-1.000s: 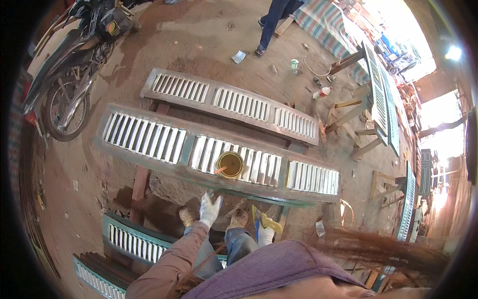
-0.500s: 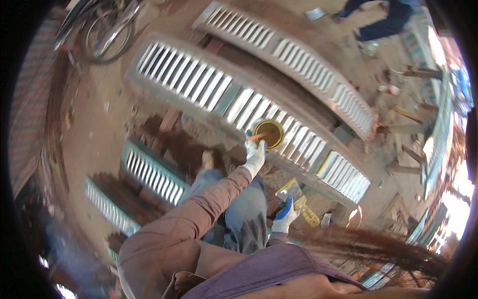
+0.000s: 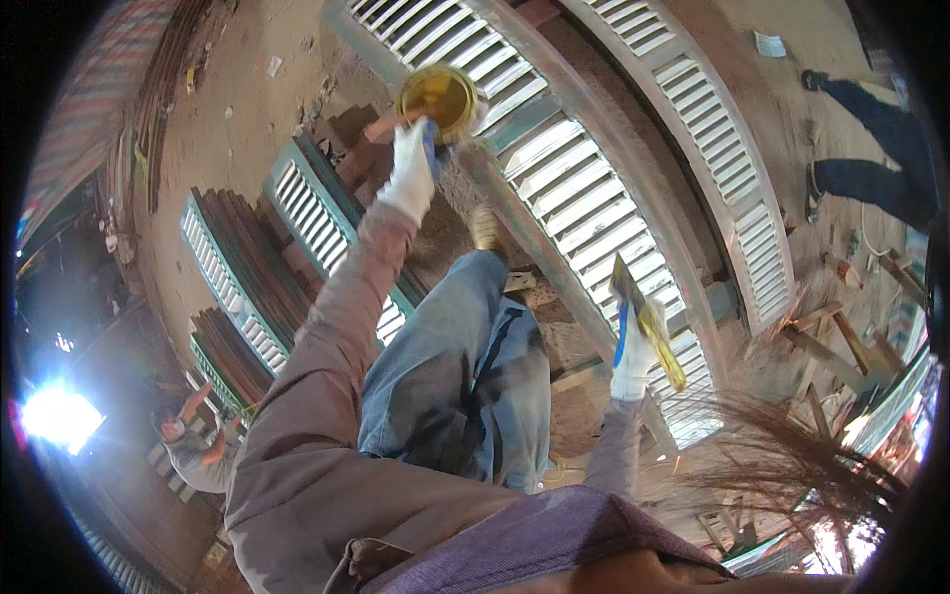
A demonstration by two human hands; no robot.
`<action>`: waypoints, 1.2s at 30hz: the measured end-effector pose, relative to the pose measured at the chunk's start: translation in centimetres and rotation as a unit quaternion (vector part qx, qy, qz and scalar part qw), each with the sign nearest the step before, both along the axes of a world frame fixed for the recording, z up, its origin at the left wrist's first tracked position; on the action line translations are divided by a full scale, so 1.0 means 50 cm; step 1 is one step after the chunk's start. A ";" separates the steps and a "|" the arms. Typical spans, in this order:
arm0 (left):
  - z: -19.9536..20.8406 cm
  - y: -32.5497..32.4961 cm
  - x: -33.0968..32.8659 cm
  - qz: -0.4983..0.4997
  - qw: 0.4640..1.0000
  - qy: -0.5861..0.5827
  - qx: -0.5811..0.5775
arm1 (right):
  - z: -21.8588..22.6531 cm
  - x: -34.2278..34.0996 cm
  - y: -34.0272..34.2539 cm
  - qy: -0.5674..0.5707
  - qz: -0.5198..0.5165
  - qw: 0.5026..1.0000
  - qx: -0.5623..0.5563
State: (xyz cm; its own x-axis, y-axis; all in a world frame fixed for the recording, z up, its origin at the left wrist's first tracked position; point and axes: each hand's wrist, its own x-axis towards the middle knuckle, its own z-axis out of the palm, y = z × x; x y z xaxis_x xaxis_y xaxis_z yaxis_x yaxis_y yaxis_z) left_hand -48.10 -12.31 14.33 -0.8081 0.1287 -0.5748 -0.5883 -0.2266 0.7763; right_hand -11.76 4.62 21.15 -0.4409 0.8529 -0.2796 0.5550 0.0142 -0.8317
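Observation:
My left hand (image 3: 412, 166), in a white and blue work glove, is closed on a round open can (image 3: 436, 103) holding yellow-brown contents. The can is tilted so that its mouth shows, over the near edge of a long louvered shutter panel (image 3: 524, 124). Lower right, my right hand (image 3: 634, 356), gloved the same way, grips a putty knife (image 3: 625, 284) with a wide flat blade and a yellow handle. Its blade points away from me, above the white slats of the same panel; whether it touches them I cannot tell.
Beyond lies a second louvered panel (image 3: 683, 74). Green-framed shutters (image 3: 237, 282) stand stacked at left. A person in dark trousers (image 3: 871, 139) is at far right; another person (image 3: 198, 450) crouches at left near a glaring light (image 3: 61, 416). Wooden trestles (image 3: 841, 342) stand at right.
My view has turned. The can in my left hand has moved left and away along the panel. My right hand has brought the putty knife from beside the panel to over its slats.

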 end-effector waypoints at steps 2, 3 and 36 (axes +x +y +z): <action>-0.027 0.022 -0.109 0.026 1.000 -0.009 -0.013 | -0.017 -0.071 0.049 0.031 0.166 0.975 0.142; -0.040 0.033 -0.152 0.029 0.999 -0.023 -0.022 | -0.026 -0.110 0.069 -0.012 0.209 0.962 0.173; -0.254 0.049 -0.039 0.190 0.815 -0.146 -0.528 | -0.241 -0.482 0.302 0.017 0.591 0.666 0.455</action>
State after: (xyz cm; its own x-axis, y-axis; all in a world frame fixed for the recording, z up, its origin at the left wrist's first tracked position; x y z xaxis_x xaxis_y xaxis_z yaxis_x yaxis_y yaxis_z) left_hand -50.06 -9.88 1.62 -0.4830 -0.7902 -0.3772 -0.8259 0.2681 0.4959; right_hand -35.87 19.73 9.08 -0.9477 -0.2851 0.1437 -0.3094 0.9311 -0.1932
